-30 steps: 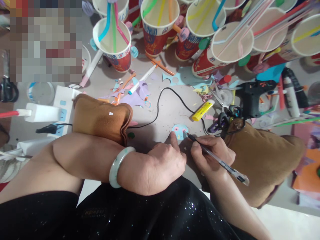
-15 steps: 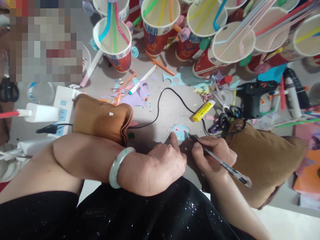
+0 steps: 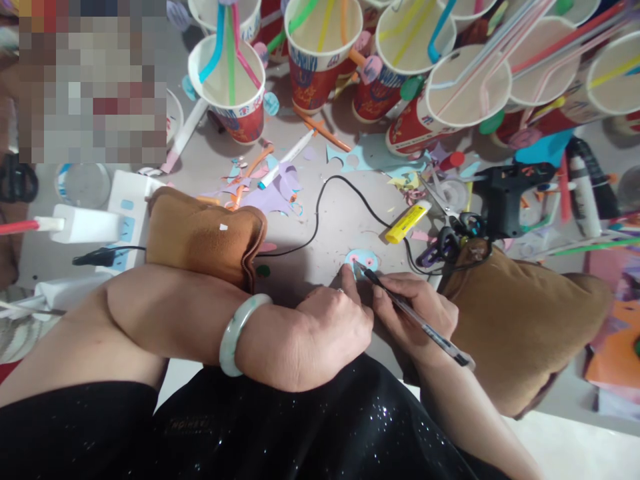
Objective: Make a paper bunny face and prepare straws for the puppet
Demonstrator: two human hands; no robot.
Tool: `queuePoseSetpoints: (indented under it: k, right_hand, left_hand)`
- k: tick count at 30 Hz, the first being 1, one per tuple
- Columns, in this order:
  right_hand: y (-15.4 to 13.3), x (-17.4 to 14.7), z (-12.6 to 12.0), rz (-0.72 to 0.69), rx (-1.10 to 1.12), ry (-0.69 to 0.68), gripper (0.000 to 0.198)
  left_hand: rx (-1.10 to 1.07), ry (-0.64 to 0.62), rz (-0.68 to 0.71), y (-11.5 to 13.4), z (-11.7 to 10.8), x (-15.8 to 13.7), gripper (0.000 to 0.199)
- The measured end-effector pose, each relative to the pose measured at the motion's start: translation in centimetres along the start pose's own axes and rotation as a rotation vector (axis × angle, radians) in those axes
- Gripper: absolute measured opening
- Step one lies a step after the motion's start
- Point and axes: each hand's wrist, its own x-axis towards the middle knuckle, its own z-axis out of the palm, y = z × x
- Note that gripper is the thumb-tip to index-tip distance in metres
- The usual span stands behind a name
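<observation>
Head view: right hand (image 3: 413,308) pinches a pen (image 3: 425,328) between thumb and fingers, slanted, tip over a small disc (image 3: 369,255); left hand (image 3: 334,327) has its index finger out, tip at the disc's near left edge, other fingers folded under, thumb not visible. Step looks like drawing detail on the disc while the left index pins it. Can't tell if the nib touches or just hovers. Next move calls for light, short strokes, with the finger kept down so the disc doesn't slide; nib is close to that fingertip, so little room. Disc lies flat on the tabletop (image 3: 295,257), in front of the person, between the cushion (image 3: 205,233) on the left and the second cushion (image 3: 530,327) on the right, below the loop of black cable (image 3: 317,213). Looks like thin pale-blue paper, roundish, two pink spots with dark centres near the top, face-like; lower part mostly covered by pen and finger. Glue stick (image 3: 407,222) lies near, up and right, yellow, apart from the disc.
</observation>
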Motion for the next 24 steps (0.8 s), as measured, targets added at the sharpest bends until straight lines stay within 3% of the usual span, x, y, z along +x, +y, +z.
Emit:
queuePoseSetpoints:
  k: [14, 18, 21, 24]
  right_hand:
    - [0.0, 0.1, 0.0, 0.024, 0.028, -0.01, 0.01]
    - [-0.2, -0.3, -0.6, 0.131, 0.04, -0.01, 0.006]
    - [0.2, -0.7, -0.5, 0.263, 0.06, 0.165, 0.011]
    - [0.9, -0.6, 0.1, 0.266, 0.151, 0.37, 0.015]
  left_hand:
    - [0.033, 0.046, -0.014, 0.0, 0.1, -0.1, 0.049]
    - [0.04, 0.089, -0.038, 0.4, 0.7, -0.2, 0.048]
    - [-0.016, 0.093, -0.064, 0.3, 0.7, -0.1, 0.043]
    - [-0.074, 0.03, -0.083, -0.2, 0.0, 0.2, 0.037]
